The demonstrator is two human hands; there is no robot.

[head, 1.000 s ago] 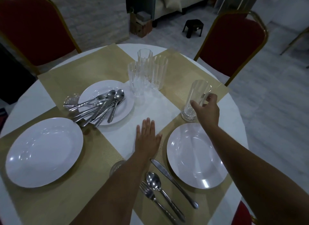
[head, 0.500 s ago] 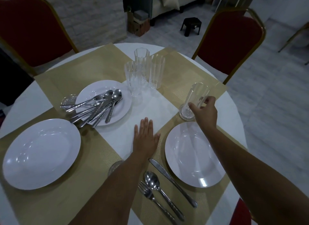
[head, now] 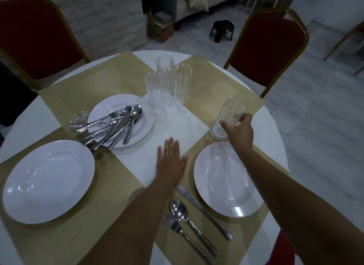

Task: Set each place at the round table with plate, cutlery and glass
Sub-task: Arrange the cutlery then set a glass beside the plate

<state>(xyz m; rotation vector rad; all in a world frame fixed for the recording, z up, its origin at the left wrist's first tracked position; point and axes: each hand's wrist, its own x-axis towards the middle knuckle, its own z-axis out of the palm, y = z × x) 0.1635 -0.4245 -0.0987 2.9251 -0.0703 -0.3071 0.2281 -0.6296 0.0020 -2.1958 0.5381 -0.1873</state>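
My right hand (head: 239, 133) grips a clear ribbed glass (head: 228, 117) that stands, tilted, on the gold placemat just beyond the right white plate (head: 226, 178). A knife (head: 202, 210), spoon (head: 189, 223) and fork (head: 183, 237) lie left of that plate. My left hand (head: 170, 160) rests flat, fingers straight, on the white table centre (head: 177, 124). Three more glasses (head: 169, 83) stand together at the far middle. A plate at the back left (head: 141, 124) carries a heap of cutlery (head: 112, 126). Another white plate (head: 47, 180) sits on the near-left placemat.
Two red chairs with gold frames stand behind the table, one far left (head: 37, 38), one far right (head: 269, 45). A small glass (head: 79, 117) sits beside the cutlery plate, and another glass (head: 135, 194) shows partly under my left forearm. A black stool (head: 222, 30) stands on the floor.
My right hand and the glass have stayed at the same spot by the right plate, the glass still tilted. My left hand has not moved.
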